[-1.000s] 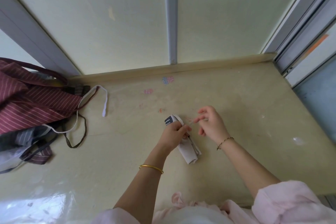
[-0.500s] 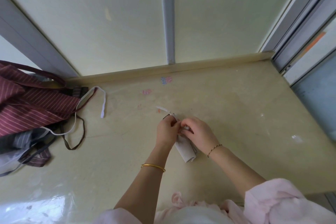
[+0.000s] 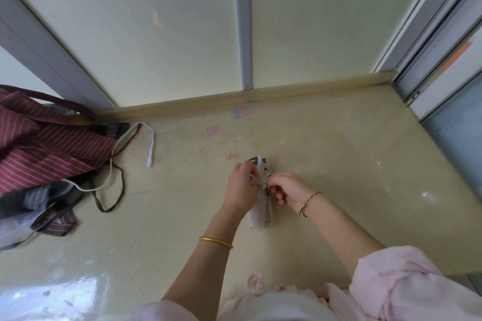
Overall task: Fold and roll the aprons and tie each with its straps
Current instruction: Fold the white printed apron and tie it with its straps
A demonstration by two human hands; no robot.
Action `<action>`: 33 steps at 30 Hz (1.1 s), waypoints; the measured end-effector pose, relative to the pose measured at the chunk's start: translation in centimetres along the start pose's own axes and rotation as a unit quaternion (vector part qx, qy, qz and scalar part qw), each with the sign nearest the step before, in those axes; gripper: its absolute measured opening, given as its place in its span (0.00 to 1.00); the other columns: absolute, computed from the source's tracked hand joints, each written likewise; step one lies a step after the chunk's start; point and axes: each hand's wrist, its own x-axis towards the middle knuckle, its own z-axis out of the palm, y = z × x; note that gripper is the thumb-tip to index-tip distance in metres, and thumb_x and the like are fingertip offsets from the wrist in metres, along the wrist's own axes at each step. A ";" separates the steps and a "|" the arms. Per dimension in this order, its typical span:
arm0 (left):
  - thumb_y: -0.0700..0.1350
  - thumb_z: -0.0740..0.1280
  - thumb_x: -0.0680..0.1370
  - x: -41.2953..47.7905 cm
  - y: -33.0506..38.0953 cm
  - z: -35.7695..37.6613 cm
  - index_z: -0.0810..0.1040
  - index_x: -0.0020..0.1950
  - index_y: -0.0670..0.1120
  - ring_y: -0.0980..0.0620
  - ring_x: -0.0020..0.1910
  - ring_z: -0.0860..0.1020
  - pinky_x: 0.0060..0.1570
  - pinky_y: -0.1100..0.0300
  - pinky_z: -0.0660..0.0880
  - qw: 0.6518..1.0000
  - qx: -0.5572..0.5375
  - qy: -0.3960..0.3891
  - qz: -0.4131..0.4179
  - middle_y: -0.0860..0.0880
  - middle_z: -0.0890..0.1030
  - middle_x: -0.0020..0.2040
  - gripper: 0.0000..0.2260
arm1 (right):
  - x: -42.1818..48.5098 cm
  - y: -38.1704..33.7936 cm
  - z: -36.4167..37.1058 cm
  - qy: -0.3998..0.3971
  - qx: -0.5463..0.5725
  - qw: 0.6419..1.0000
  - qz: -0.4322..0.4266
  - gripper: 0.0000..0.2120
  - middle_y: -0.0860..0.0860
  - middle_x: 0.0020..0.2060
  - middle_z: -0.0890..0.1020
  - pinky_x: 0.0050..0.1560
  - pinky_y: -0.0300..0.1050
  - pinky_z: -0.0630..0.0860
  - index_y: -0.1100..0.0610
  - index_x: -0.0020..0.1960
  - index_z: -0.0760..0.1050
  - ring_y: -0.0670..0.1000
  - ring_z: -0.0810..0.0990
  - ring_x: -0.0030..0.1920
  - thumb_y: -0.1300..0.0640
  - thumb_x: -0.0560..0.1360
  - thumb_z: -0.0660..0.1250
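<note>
Centrally, left hand (image 3: 242,187) and right hand (image 3: 287,189) pinch the straps (image 3: 262,183) with curled fingers atop the rolled apron (image 3: 260,215); beige surface (image 3: 339,164), panelled wall (image 3: 182,34)

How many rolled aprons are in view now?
1: the pale grey rolled apron between left hand and right hand. The heap of maroon striped aprons at left may hide others.

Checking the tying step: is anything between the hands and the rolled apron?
Nothing visible does. The left hand and the right hand both hold the rolled apron near its middle. The pile of striped aprons lies well off to the left, apart from it.
</note>
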 end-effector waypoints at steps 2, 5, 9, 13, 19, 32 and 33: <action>0.31 0.63 0.72 0.0 0.0 -0.2 0.76 0.44 0.45 0.47 0.49 0.75 0.50 0.63 0.71 1.000 -0.005 -0.008 0.001 0.47 0.71 0.50 0.09 | 0.1 0.1 -0.2 -0.002 0.088 0.995 0.050 0.13 0.49 0.24 0.68 0.23 0.36 0.55 0.58 0.32 0.71 0.45 0.61 0.21 0.63 0.75 0.63; 0.39 0.66 0.73 0.0 0.2 -0.3 0.78 0.46 0.45 0.49 0.52 0.74 0.55 0.61 0.72 0.998 0.024 -0.057 -0.007 0.49 0.71 0.52 0.04 | 0.2 0.1 -0.4 -0.014 0.147 0.985 0.093 0.12 0.48 0.25 0.67 0.21 0.35 0.57 0.57 0.34 0.73 0.44 0.60 0.22 0.61 0.76 0.62; 0.46 0.70 0.73 0.2 -0.3 0.3 0.79 0.48 0.44 0.47 0.52 0.72 0.53 0.58 0.71 0.995 0.087 -0.049 0.012 0.49 0.71 0.49 0.08 | 0.2 0.0 -0.5 -0.004 0.140 0.985 0.103 0.11 0.49 0.25 0.66 0.21 0.34 0.57 0.57 0.34 0.70 0.44 0.61 0.20 0.63 0.76 0.61; 0.43 0.68 0.73 0.2 0.3 0.1 0.75 0.39 0.44 0.45 0.48 0.73 0.48 0.55 0.72 0.994 0.089 -0.052 0.048 0.49 0.70 0.44 0.04 | 0.2 0.0 -0.8 0.003 0.127 0.987 0.095 0.11 0.49 0.26 0.67 0.23 0.36 0.58 0.57 0.35 0.69 0.45 0.61 0.20 0.63 0.76 0.62; 0.41 0.66 0.70 0.2 1.3 -0.6 0.63 0.33 0.48 0.52 0.33 0.67 0.33 0.60 0.65 0.999 -0.002 -0.030 -0.045 0.50 0.72 0.34 0.12 | 0.3 -0.2 -0.8 0.012 0.109 0.994 0.004 0.08 0.52 0.28 0.70 0.23 0.35 0.61 0.60 0.40 0.73 0.45 0.65 0.22 0.69 0.76 0.63; 0.47 0.65 0.77 1.1 0.7 -4.5 0.77 0.33 0.47 0.52 0.26 0.64 0.28 0.60 0.60 0.984 0.057 -0.132 -0.108 0.49 0.67 0.28 0.13 | 0.0 -0.2 -2.0 0.077 -0.168 0.975 -0.124 0.03 0.51 0.30 0.75 0.25 0.35 0.70 0.61 0.43 0.75 0.47 0.71 0.26 0.67 0.74 0.66; 0.47 0.65 0.78 1.2 0.6 -4.8 0.77 0.34 0.46 0.52 0.26 0.63 0.28 0.60 0.60 0.984 0.060 -0.123 -0.114 0.49 0.67 0.27 0.13 | -0.1 -0.2 -2.3 0.079 -0.183 0.972 -0.126 0.03 0.51 0.29 0.75 0.25 0.35 0.71 0.61 0.42 0.75 0.47 0.72 0.26 0.66 0.74 0.67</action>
